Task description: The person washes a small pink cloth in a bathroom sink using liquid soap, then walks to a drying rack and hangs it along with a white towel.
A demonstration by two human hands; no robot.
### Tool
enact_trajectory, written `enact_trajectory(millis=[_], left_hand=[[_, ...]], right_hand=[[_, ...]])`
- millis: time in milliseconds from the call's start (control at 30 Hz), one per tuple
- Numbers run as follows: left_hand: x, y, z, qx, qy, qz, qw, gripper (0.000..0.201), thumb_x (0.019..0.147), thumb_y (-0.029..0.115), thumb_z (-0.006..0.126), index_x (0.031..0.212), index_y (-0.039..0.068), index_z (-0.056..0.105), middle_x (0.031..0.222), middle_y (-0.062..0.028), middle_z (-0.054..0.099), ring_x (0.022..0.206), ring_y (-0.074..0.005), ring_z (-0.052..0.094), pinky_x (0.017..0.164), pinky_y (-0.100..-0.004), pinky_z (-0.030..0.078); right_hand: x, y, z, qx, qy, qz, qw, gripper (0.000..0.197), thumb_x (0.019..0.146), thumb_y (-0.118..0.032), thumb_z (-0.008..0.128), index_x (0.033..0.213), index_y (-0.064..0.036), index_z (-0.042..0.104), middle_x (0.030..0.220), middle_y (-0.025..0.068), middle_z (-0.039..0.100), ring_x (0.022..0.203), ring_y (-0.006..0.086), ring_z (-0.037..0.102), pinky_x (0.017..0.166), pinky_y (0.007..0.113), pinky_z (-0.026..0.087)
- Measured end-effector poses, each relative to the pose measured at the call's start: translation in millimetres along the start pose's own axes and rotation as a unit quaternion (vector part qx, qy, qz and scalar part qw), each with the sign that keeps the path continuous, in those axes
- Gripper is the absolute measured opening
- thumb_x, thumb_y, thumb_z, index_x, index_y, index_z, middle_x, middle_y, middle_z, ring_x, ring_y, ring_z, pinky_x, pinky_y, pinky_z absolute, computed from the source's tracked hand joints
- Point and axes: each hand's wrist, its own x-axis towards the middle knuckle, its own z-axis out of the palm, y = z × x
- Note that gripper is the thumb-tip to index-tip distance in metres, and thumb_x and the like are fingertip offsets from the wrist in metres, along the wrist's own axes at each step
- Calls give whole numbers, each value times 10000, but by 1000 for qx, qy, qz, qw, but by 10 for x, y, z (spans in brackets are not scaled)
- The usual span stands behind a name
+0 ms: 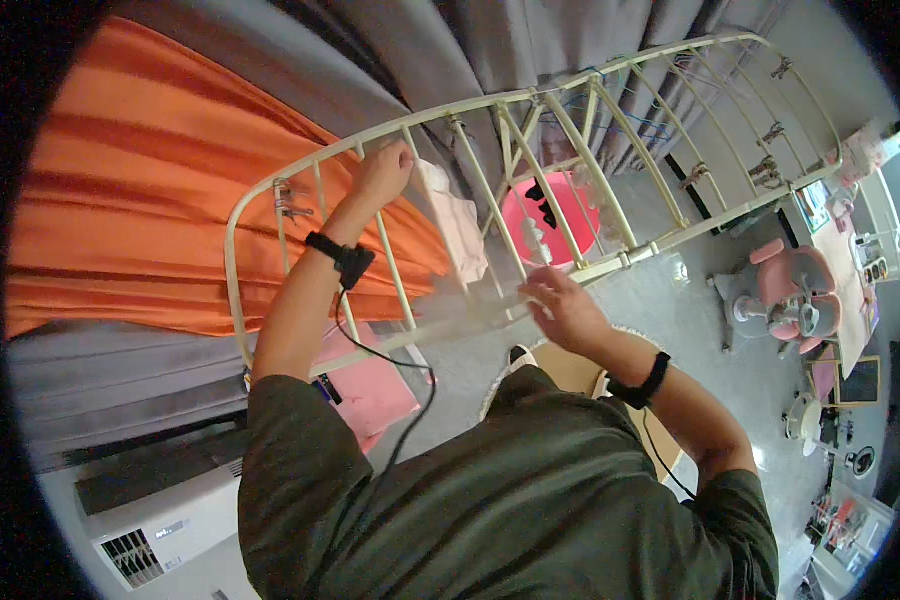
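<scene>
A cream-coloured metal drying rack (485, 100) stretches across in front of me. My left hand (385, 172) is closed at one of its crossbars, by the top of a pale pink cloth (460, 230) that hangs over a bar. What its fingers hold is hidden. Near the rack's close rail, my right hand (565, 308) has its fingers pinched at the end of a whitish sheer cloth (460, 308). Motion smears this cloth, so its kind is unclear. Below the rack sits a pink basin (518, 212) with small black and white pieces of fabric in it.
Metal clips (288, 198) hang on the rack's left end, with more clips (767, 172) at its right. An orange curtain (170, 190) and grey curtains (450, 60) border it. A pink chair (795, 285) stands by a desk. A pink box-like object (370, 390) lies below left.
</scene>
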Motion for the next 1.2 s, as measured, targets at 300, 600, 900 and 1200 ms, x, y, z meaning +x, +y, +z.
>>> enact_trajectory(millis=[300,600,900,1200], left_hand=[[-1495,1452,93,-32,-72,100,992,245,865,147,601,1075,27,639,1135,-226,578,1013,-400,599,900,-463,494],[-2935,4870,1072,-106,0,28,994,133,894,129,621,976,27,648,893,-116,680,835,-244,658,751,-360,527],[-4160,8685,4337,-148,-594,16,790,123,845,165,666,845,54,721,720,-47,690,611,-135,627,518,-286,493],[-2997,13617,6557,59,-579,160,798,205,855,238,688,737,73,720,672,-57,683,554,-151,616,498,-309,484]], right_hand=[[-2260,469,-1213,-66,90,201,973,224,884,-90,601,1104,-86,643,1125,164,588,1009,374,605,851,445,516],[-7252,1517,-2215,-50,131,454,880,280,896,-214,569,1134,-92,654,1098,236,626,944,449,615,836,499,509],[-13945,1704,-2379,121,293,757,571,107,851,-111,568,801,-44,634,762,79,650,702,242,638,557,369,501],[-16516,1676,-2999,352,622,685,143,127,910,-95,501,938,3,578,811,170,606,707,302,635,584,413,550]])
